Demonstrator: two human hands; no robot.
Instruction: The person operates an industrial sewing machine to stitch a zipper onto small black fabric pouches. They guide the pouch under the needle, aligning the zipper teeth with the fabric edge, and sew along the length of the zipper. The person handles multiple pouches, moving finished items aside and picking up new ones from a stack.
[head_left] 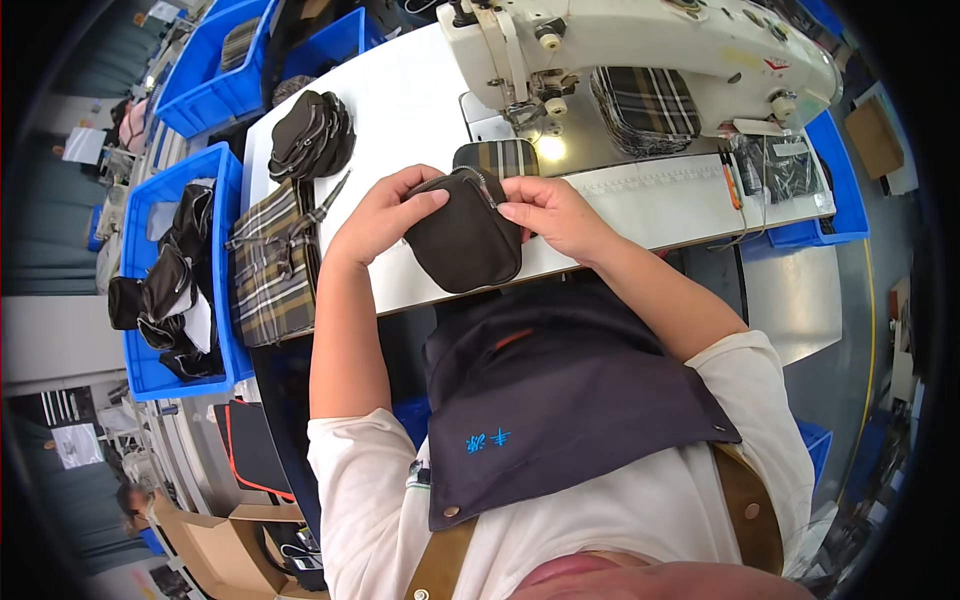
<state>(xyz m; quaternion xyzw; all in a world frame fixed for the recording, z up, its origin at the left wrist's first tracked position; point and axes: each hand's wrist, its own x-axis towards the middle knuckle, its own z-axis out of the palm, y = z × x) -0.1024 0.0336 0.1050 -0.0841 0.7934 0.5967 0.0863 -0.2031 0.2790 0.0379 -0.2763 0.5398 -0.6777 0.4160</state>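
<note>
A dark zippered pouch is pinched near its top by the left hand and right hand, thumbs closed on the fabric, apparently so its zipper is steadied in view over the near edge of the white desk. Plaid panels are stacked beside the sewing machine, seemingly within easy reach, and the workshop desk is flanked by blue bins.

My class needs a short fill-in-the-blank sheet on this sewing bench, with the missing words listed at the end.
1. The left hand and right hand hold a dark pouch; nearer the dark pile is the ____ hand.
2. The bin of dark items beside the table is coloured ____.
3. The plaid stack by the sewing machine lies to the dark pile's ____.
4. The tabletop is ____.

Missing words: left; blue; right; white.
</note>
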